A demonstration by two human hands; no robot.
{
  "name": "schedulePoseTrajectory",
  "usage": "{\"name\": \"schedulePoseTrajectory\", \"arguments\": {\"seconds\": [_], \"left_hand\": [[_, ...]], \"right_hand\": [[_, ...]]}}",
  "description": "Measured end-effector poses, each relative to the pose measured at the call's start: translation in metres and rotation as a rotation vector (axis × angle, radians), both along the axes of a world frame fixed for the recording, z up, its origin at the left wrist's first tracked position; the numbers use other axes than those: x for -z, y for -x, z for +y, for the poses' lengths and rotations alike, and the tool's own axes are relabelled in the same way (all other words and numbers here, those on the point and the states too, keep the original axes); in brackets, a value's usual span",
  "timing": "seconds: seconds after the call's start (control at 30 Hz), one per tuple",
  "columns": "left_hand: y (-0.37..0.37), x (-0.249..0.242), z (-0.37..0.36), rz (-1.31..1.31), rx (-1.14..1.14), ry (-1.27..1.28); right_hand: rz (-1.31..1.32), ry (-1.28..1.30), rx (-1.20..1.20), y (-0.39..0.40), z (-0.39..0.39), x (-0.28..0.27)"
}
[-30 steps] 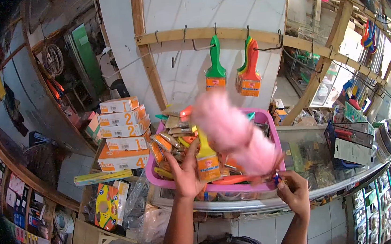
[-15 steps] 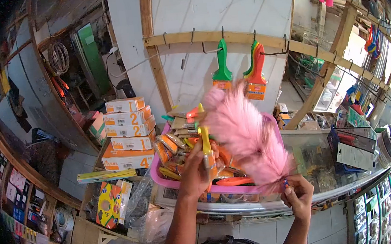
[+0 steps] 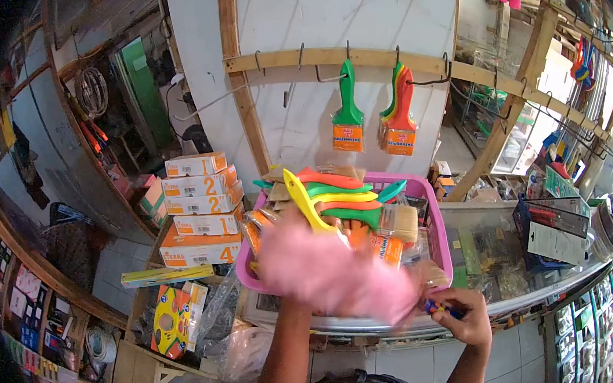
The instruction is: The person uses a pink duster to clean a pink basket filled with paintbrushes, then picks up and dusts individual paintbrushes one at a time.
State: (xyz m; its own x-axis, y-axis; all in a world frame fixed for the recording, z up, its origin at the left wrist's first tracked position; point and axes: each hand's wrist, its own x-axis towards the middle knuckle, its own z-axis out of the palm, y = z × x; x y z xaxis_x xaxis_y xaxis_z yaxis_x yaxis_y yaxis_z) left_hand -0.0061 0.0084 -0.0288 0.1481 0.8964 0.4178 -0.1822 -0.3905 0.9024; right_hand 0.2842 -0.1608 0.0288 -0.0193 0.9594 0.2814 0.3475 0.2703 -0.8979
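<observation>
My right hand [image 3: 466,318] is closed around the short, blue-looking handle of a pink feather duster [image 3: 329,270]. The duster's blurred plumes sweep left across the front of the pink basket [image 3: 440,241]. Behind them my left hand is hidden, with only the left forearm [image 3: 285,349] showing below. A yellow-handled paintbrush [image 3: 296,192] rises above the plumes where that hand is, its lower part covered. In the basket lie several paintbrushes with red, green and yellow handles, one a green-handled brush [image 3: 368,215] with pale bristles, beside packaged ones.
Stacked orange-and-white boxes [image 3: 201,244] stand left of the basket. Green and red-yellow paintbrushes [image 3: 346,106] hang from hooks on a wooden rail [image 3: 279,61] ahead. A glass counter [image 3: 489,248] runs under the basket to a blue rack [image 3: 547,235] on the right.
The duster has swung left and down, from over the basket's right side to in front of my left hand. The yellow paintbrush has tilted left, and the brushes in the basket show more.
</observation>
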Motion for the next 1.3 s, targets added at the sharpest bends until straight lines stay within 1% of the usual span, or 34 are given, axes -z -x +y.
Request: {"name": "schedulePoseTrajectory", "arguments": {"seconds": [0.03,0.07,0.13,0.17,0.23,0.27,0.3,0.33,0.4,0.43,0.47,0.57,0.67,0.77,0.8,0.83,0.9,0.93,1.03,1.07,1.17,1.2,1.27,1.3], "left_hand": [[-0.005,-0.007,-0.004,-0.308,0.155,0.127],[-0.011,-0.013,-0.008,-0.628,0.284,0.257],[-0.018,-0.052,-0.026,-0.601,0.150,0.141],[-0.014,-0.046,-0.025,-0.631,0.206,0.176],[-0.004,-0.024,-0.021,-0.688,0.321,0.250],[-0.010,-0.030,-0.012,-0.841,0.383,0.326],[-0.009,-0.025,-0.009,-0.975,0.547,0.313],[-0.007,-0.025,-0.008,-1.095,0.717,0.315],[-0.004,-0.033,-0.018,-0.972,0.720,0.192],[-0.012,-0.061,-0.025,-0.751,0.454,0.165],[-0.010,-0.064,-0.025,-0.735,0.495,0.149],[-0.009,-0.060,-0.022,-0.669,0.278,0.190],[-0.010,-0.063,-0.019,-0.581,0.121,0.100],[-0.002,-0.077,-0.022,-0.480,0.108,0.027],[-0.002,-0.087,-0.025,-0.528,0.118,0.021],[0.001,-0.089,-0.023,-0.582,0.198,0.012],[0.008,-0.092,-0.020,-0.687,0.363,-0.005],[0.008,-0.100,-0.024,-0.799,0.498,-0.019],[0.012,-0.103,-0.019,-0.763,0.525,-0.064],[0.014,-0.104,-0.018,-0.707,0.491,-0.081],[0.019,-0.110,-0.019,-0.554,0.402,-0.152],[0.021,-0.116,-0.023,-0.459,0.337,-0.128],[0.026,-0.129,-0.031,-0.266,0.206,-0.083],[0.029,-0.130,-0.029,-0.196,0.148,-0.138]], "right_hand": [[-0.074,-0.030,-0.067,-0.002,0.000,0.000],[0.009,-0.011,-0.002,0.002,0.002,-0.001],[0.172,0.030,0.133,0.014,0.005,-0.003],[0.253,0.050,0.201,0.017,0.006,-0.004],[0.097,0.011,0.098,0.007,0.005,0.006],[0.030,-0.019,0.025,0.004,0.004,0.007],[-0.035,-0.048,-0.048,0.002,0.003,0.009],[0.028,-0.052,-0.050,0.002,0.006,0.015],[0.155,-0.031,0.132,0.005,0.010,0.014],[0.217,-0.019,0.223,0.007,0.012,0.013],[0.183,-0.062,0.289,0.008,0.016,0.013],[0.364,-0.072,0.318,0.013,0.019,0.006],[0.410,-0.109,0.267,0.013,0.021,0.006],[0.452,-0.144,0.210,0.017,0.022,0.007],[0.472,-0.153,0.189,0.017,0.024,0.010],[0.504,-0.150,0.154,0.017,0.025,0.011],[0.482,-0.221,0.123,0.026,0.029,0.007],[0.470,-0.257,0.109,0.029,0.031,0.003],[0.348,-0.307,0.067,0.032,0.041,-0.002],[0.246,-0.316,0.153,0.035,0.040,-0.008],[0.131,-0.437,0.107,0.038,0.051,-0.012],[0.050,-0.428,0.079,0.039,0.051,-0.027],[0.165,-0.369,0.006,0.052,0.060,-0.043],[0.223,-0.342,-0.030,0.056,0.065,-0.049]]}}
